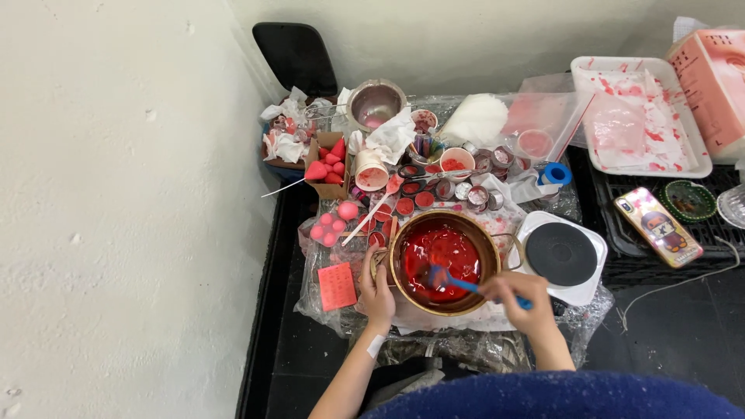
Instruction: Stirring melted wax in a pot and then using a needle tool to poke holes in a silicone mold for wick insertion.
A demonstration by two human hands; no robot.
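Pot (487,240) rim crowded: left hand (377,295), hotplate (562,254) flank it.

Left hand (378,293): fingers curled, gripping, forearm bare, white plaster at the wrist.
Right hand (521,299): closed in a fist-like grip, wrist bent inward.

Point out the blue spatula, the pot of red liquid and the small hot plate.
blue spatula (439,276): head view, on its blade in the liquid.
pot of red liquid (487,247): head view, on its right rim.
hot plate (561,254): head view, on its dark round top.
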